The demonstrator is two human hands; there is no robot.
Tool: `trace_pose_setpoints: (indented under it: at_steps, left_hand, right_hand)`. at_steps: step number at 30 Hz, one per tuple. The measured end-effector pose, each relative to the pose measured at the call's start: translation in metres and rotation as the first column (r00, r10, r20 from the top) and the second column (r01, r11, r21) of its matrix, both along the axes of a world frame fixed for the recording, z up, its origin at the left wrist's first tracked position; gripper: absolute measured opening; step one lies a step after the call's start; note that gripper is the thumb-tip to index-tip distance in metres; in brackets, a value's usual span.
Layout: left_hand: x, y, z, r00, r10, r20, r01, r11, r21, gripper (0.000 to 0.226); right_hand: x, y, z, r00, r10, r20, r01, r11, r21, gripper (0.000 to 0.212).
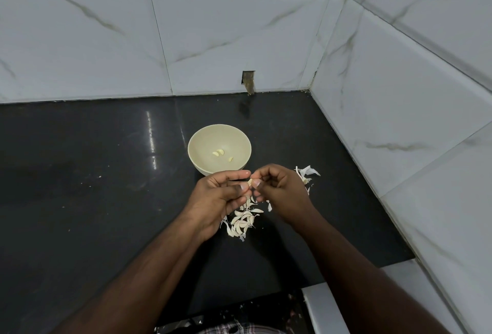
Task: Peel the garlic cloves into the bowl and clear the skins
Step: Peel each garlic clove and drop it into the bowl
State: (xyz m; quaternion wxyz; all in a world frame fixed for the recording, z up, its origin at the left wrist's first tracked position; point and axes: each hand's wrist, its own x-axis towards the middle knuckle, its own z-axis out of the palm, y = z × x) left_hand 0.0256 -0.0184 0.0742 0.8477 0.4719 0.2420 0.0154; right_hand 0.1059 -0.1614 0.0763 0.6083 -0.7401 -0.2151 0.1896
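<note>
Left hand [221, 195] and right hand [277, 190] pinch one garlic clove [250, 183] just before the bowl [197, 158]. The skin seems partly attached. A slip could drop it among unpeeled cloves [243, 220] on the counter [93, 187].

Clove [249, 182] mostly hidden between fingers [243, 187] of both hands; peeled or not, can't tell. Right hand [279, 190] covers part of skins [306, 174]. Left hand [218, 195] overlaps garlic pile [243, 220]. Both arms cut off by bottom edge.
</note>
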Motion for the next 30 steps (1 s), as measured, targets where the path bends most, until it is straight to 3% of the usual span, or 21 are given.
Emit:
trace_pose_setpoints:
  at_steps: [9,18,23,27,30]
  left_hand:
    - [0.0,-0.002,0.002,1.0,-0.002,0.025,0.004,0.998,-0.062,0.024]
    - [0.003,-0.002,0.003,0.998,-0.018,0.06,0.004,0.972,0.233,0.009]
    - [0.003,0.006,0.001,0.995,0.076,0.058,-0.081,0.993,0.085,0.01]
    - [0.002,0.011,-0.001,0.997,0.061,0.037,-0.06,0.998,-0.015,0.013]
    - [0.001,0.011,-0.001,0.997,0.061,0.036,-0.059,0.996,-0.061,0.017]
  right_hand:
    - [-0.002,0.001,0.003,0.991,-0.019,-0.133,0.03,0.996,0.08,0.016]
    - [0.0,0.0,-0.002,0.999,-0.043,0.026,0.045,0.995,-0.092,0.014]
    - [0.004,-0.007,-0.002,0.994,-0.104,0.013,0.105,0.986,-0.128,0.016]
    - [0.02,-0.03,0.003,0.978,-0.169,0.123,0.194,0.953,-0.232,0.009]
    - [0.032,-0.042,0.008,0.945,-0.202,0.258,0.288,0.886,-0.363,0.02]
